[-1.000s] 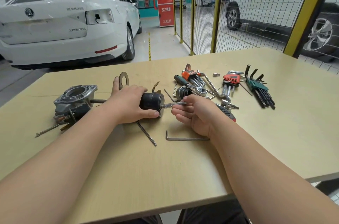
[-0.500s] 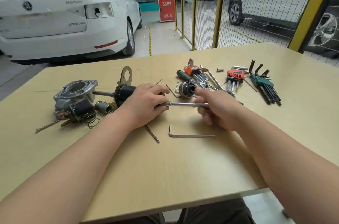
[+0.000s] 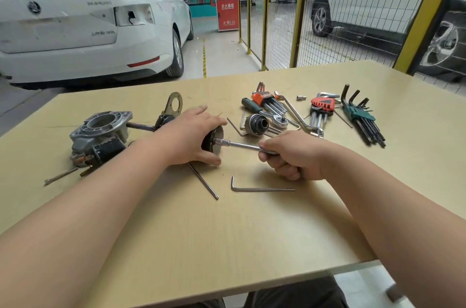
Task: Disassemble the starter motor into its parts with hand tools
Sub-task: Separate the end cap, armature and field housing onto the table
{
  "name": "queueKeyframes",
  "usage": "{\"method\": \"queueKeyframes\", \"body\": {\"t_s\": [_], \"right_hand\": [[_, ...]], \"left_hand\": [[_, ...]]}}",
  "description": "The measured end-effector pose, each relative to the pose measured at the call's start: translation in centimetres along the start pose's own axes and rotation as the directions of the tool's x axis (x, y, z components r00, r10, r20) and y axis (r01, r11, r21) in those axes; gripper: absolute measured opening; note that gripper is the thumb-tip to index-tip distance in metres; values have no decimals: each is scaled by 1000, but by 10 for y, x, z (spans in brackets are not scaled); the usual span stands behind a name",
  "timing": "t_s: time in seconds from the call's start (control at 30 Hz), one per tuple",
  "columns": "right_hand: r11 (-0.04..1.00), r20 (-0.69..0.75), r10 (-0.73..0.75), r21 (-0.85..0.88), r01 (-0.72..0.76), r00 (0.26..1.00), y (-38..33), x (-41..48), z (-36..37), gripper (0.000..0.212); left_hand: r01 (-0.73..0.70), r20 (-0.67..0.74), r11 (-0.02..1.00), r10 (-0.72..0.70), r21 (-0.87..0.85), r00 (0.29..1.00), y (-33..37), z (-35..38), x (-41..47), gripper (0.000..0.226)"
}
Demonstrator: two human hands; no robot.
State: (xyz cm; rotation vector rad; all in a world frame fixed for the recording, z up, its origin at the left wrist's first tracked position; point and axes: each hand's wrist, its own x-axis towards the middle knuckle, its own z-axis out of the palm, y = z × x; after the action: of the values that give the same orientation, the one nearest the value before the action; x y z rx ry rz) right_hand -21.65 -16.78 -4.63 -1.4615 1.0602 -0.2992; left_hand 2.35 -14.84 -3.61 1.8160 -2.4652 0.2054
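The left hand [image 3: 186,138] holds the motor body [image 3: 213,150], fingers curled round it, lying on its side near the middle of the table [image 3: 227,244]. The right hand [image 3: 292,156] grips the socket driver [image 3: 242,146]; its shaft runs leftwards, straight into the motor's end face

Car repair workshop, white sedan [image 3: 75,30] parked beyond the left hand's fingers [image 3: 199,110], yellow mesh fence [image 3: 277,30] past them, hex-key sets [image 3: 360,116] on workbench [image 3: 227,232] right of them.
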Motion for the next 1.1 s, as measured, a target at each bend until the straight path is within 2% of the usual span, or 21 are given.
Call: {"method": "queueKeyframes", "body": {"t_s": [0.07, 0.23, 0.4, 0.5, 0.63, 0.77, 0.87, 0.93, 1.03, 1.1], "right_hand": [[999, 1, -30, -21, 30, 1000, 2, 1, 2, 37], [992, -44, -119, -42, 117, 992, 2, 7, -2, 36], [962, -76, -223, -180, 207, 972, 2, 12, -6, 37], [890, -125, -319, -379, 252, 939, 1, 11, -6, 33], [730, -172, -442, -639, 242, 880, -1, 11, -7, 23], [643, -212, -552, -724, 250, 806, 3, 12, -3, 18], [580, -220, -601, -782, 230, 768, 6, 15, 0, 22], [572, -217, -590, -792, 213, 778, 6, 16, 2, 22], [598, -168, -529, -769, 224, 832, 2, 15, 3, 18], [605, -128, -486, -763, 227, 864, -2, 14, 3, 27]], "left_hand": [[28, -54, 996, -24, 79, 998, 2, 5, 2, 84], [72, -97, 995, -65, 68, 993, 5, 10, 8, 78], [100, -116, 989, -87, 107, 989, 7, 12, 10, 77], [98, -117, 989, -85, 113, 990, 7, 12, 10, 76], [99, -109, 989, -87, 106, 990, 7, 13, 9, 76], [77, -81, 993, -71, 86, 994, 8, 11, 8, 67], [15, -92, 998, -10, 53, 996, 8, 11, 5, 48], [-17, -93, 999, 21, 43, 995, 7, 11, 3, 39], [-37, -104, 999, 41, 36, 994, 7, 12, 1, 34], [-34, -106, 999, 37, 26, 994, 8, 12, 1, 32]]}}
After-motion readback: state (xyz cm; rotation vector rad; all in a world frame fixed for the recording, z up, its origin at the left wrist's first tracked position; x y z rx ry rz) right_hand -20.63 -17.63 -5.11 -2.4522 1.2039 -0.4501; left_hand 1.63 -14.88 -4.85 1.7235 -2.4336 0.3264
